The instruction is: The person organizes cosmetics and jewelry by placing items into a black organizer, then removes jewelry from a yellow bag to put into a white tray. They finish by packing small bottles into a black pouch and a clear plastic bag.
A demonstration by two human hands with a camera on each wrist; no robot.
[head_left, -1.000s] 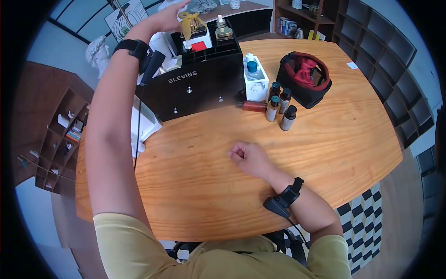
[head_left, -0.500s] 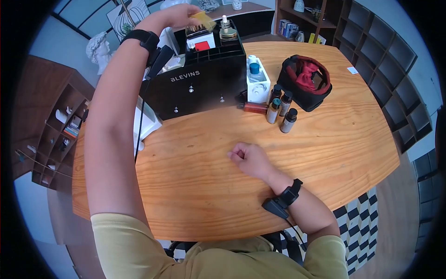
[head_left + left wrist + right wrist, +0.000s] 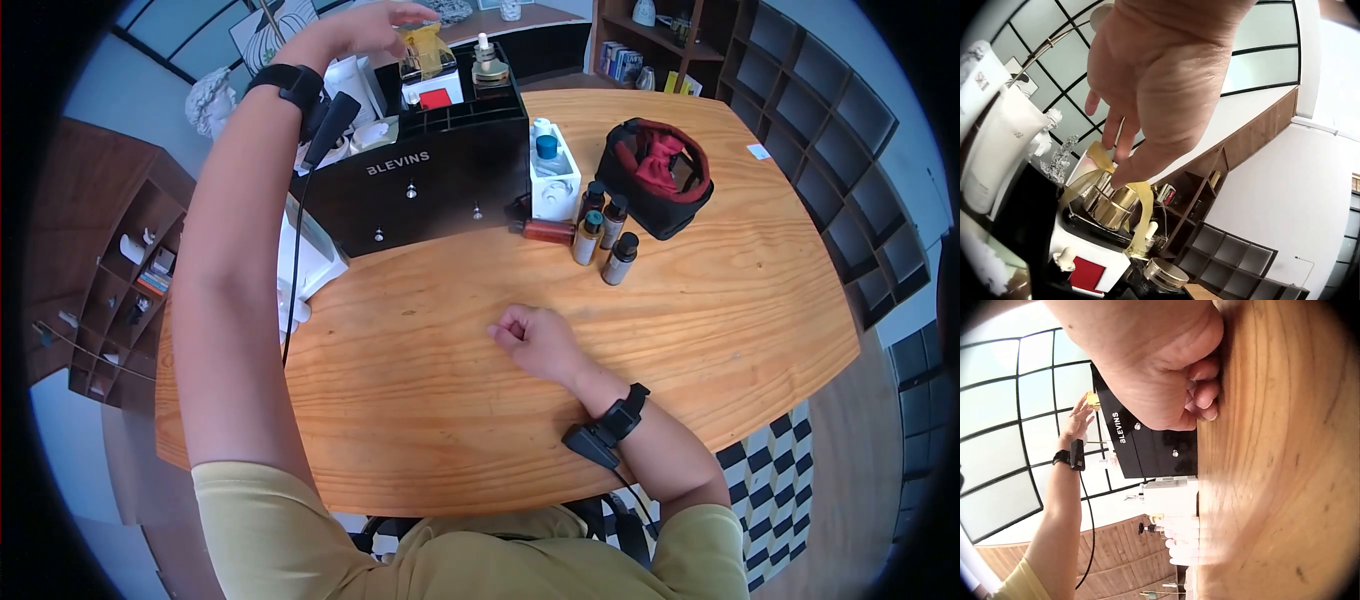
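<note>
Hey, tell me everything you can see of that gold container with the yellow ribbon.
The gold container is rounded and shiny, looking metallic, with a raised band round it. A sheer yellow ribbon is draped over it, one tail hanging down its side. It stands on a dark base above a white block at the top of the black organizer. The left hand is close, its fingers about the ribbon; whether they touch is unclear.

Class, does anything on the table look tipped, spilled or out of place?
The reddish bottle lies on its side by the black organizer, odd because the four small bottles beside it stand upright. No spill shows around it.
</note>
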